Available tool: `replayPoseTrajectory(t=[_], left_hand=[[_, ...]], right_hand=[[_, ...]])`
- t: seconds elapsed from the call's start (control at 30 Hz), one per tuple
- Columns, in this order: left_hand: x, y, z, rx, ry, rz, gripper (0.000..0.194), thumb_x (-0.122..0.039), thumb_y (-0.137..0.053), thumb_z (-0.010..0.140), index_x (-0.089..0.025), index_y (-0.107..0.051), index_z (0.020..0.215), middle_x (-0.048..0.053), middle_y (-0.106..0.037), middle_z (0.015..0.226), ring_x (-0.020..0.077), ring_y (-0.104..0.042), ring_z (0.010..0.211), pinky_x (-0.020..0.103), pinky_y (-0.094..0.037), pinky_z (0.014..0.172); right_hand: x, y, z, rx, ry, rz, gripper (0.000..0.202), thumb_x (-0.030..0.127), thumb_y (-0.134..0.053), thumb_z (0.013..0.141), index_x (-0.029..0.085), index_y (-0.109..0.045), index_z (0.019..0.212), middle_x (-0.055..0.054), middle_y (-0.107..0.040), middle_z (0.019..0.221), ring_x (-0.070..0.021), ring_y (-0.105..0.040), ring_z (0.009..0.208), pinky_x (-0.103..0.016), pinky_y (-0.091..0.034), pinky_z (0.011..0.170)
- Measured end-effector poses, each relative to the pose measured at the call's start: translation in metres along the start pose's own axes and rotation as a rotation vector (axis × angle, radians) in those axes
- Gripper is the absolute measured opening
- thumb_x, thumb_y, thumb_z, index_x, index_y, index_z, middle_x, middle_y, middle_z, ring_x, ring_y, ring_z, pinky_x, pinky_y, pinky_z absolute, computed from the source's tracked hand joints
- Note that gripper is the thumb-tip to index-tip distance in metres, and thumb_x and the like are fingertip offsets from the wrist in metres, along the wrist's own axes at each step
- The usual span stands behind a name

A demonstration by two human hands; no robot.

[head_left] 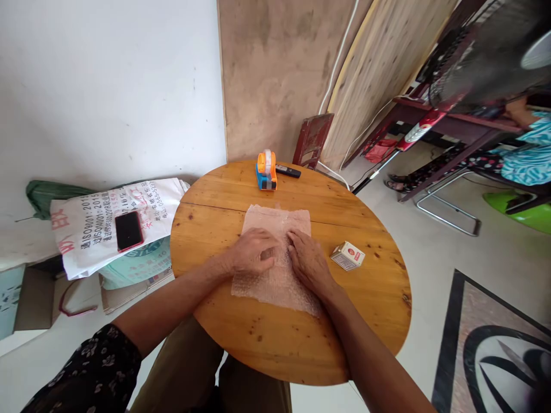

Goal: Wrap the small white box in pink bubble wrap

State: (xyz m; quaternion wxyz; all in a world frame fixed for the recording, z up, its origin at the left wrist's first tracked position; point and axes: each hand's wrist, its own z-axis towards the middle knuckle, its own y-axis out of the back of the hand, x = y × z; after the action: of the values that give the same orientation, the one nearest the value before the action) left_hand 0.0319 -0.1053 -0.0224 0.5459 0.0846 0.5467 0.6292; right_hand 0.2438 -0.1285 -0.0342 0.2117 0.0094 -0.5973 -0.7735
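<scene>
A sheet of pinkish, see-through bubble wrap (pixel 275 287) lies spread on the round wooden table (pixel 275 350). My left hand (pixel 253 252) rests over its left half, fingers apart and a little bent, with thumb and fingertips pointing right. On the right half lies my right hand (pixel 307 258), flat, its fingers stretched toward the sheet's middle. Neither hand grips anything that I can see. To the right of my right hand stands a small white box (pixel 348 256) with a red mark, apart from the sheet.
An orange and blue tape dispenser (pixel 267 170) and a black, pen-like object (pixel 288 171) lie at the table's far edge. A phone (pixel 129 231) rests on white sacks (pixel 90 229) at left. A fan (pixel 482 63) and a seated person (pixel 527 152) are at right.
</scene>
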Motion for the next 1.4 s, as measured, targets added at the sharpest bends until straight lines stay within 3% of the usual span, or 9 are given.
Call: replayPoseTrajectory(t=[0.23, 0.5, 0.7, 0.83, 0.97, 1.07, 1.2, 1.3, 1.4], left_hand=[[-0.001, 0.007, 0.0, 0.025, 0.145, 0.148, 0.031, -0.028, -0.063, 0.078, -0.015, -0.071, 0.104, 0.014, -0.068, 0.121, 0.033, -0.057, 0.115, 0.049, -0.04, 0.103], [0.0, 0.009, -0.001, 0.044, 0.157, 0.188, 0.036, -0.039, -0.068, 0.076, -0.017, -0.071, 0.104, 0.011, -0.068, 0.123, 0.0315, -0.055, 0.115, 0.047, -0.039, 0.102], [-0.001, 0.01, -0.003, 0.095, 0.147, 0.216, 0.056, -0.055, -0.074, 0.07, -0.018, -0.068, 0.112, 0.01, -0.063, 0.129, 0.0311, -0.051, 0.12, 0.047, -0.036, 0.106], [-0.001, 0.011, -0.004, 0.106, 0.144, 0.216, 0.059, -0.056, -0.075, 0.068, -0.019, -0.068, 0.114, 0.01, -0.061, 0.131, 0.0317, -0.05, 0.121, 0.047, -0.034, 0.107], [-0.001, 0.011, -0.004, 0.109, 0.135, 0.213, 0.06, -0.058, -0.074, 0.068, -0.019, -0.068, 0.114, 0.011, -0.061, 0.131, 0.0317, -0.05, 0.121, 0.046, -0.034, 0.106], [-0.001, 0.012, -0.004, 0.11, 0.129, 0.217, 0.06, -0.057, -0.074, 0.068, -0.018, -0.067, 0.114, 0.011, -0.061, 0.131, 0.0313, -0.051, 0.12, 0.045, -0.035, 0.105], [0.0, 0.012, -0.004, 0.11, 0.127, 0.216, 0.061, -0.056, -0.074, 0.068, -0.018, -0.067, 0.115, 0.011, -0.062, 0.13, 0.0312, -0.051, 0.12, 0.045, -0.035, 0.106], [0.0, 0.012, -0.004, 0.111, 0.127, 0.213, 0.061, -0.057, -0.074, 0.069, -0.018, -0.067, 0.115, 0.011, -0.061, 0.131, 0.0315, -0.051, 0.121, 0.045, -0.035, 0.106], [-0.001, 0.012, -0.004, 0.122, 0.132, 0.213, 0.061, -0.057, -0.073, 0.068, -0.018, -0.066, 0.115, 0.011, -0.061, 0.131, 0.0321, -0.051, 0.122, 0.046, -0.034, 0.107]], right_hand=[[0.005, 0.007, -0.003, 0.016, -0.075, -0.112, 0.043, 0.031, -0.038, 0.098, 0.011, -0.056, 0.131, -0.021, -0.056, 0.141, -0.0355, -0.053, 0.127, -0.053, -0.043, 0.101], [0.009, 0.014, -0.002, 0.034, -0.118, -0.201, 0.041, 0.034, -0.041, 0.099, 0.014, -0.056, 0.132, -0.017, -0.057, 0.142, -0.033, -0.052, 0.127, -0.048, -0.041, 0.1], [0.006, 0.013, -0.002, 0.032, -0.129, -0.21, 0.041, 0.032, -0.042, 0.098, 0.012, -0.057, 0.13, -0.017, -0.058, 0.14, -0.0329, -0.054, 0.125, -0.046, -0.041, 0.098], [0.002, 0.012, -0.002, -0.025, -0.109, -0.159, 0.038, 0.029, -0.043, 0.096, 0.014, -0.061, 0.125, -0.018, -0.061, 0.136, -0.0328, -0.056, 0.121, -0.046, -0.041, 0.096], [-0.003, 0.028, -0.007, -0.215, -0.101, -0.128, 0.032, 0.027, -0.046, 0.092, 0.018, -0.066, 0.116, -0.016, -0.063, 0.131, -0.0331, -0.056, 0.117, -0.049, -0.041, 0.095], [-0.019, 0.049, -0.015, -0.339, -0.256, -0.1, 0.038, 0.035, -0.055, 0.088, 0.02, -0.064, 0.121, -0.015, -0.059, 0.137, -0.0358, -0.054, 0.12, -0.054, -0.039, 0.097], [-0.052, 0.069, -0.029, -0.188, -0.52, 0.116, 0.074, 0.041, -0.069, 0.074, 0.02, -0.048, 0.141, -0.015, -0.064, 0.126, -0.031, -0.063, 0.104, -0.048, -0.047, 0.092], [-0.065, 0.075, -0.035, -0.119, -0.637, 0.164, 0.067, 0.036, -0.071, 0.07, 0.018, -0.056, 0.133, -0.013, -0.069, 0.111, -0.0294, -0.066, 0.095, -0.045, -0.051, 0.085], [-0.056, 0.078, -0.034, -0.184, -0.674, 0.253, 0.052, 0.037, -0.072, 0.068, 0.018, -0.066, 0.116, -0.01, -0.072, 0.099, -0.0287, -0.067, 0.088, -0.046, -0.053, 0.083]])
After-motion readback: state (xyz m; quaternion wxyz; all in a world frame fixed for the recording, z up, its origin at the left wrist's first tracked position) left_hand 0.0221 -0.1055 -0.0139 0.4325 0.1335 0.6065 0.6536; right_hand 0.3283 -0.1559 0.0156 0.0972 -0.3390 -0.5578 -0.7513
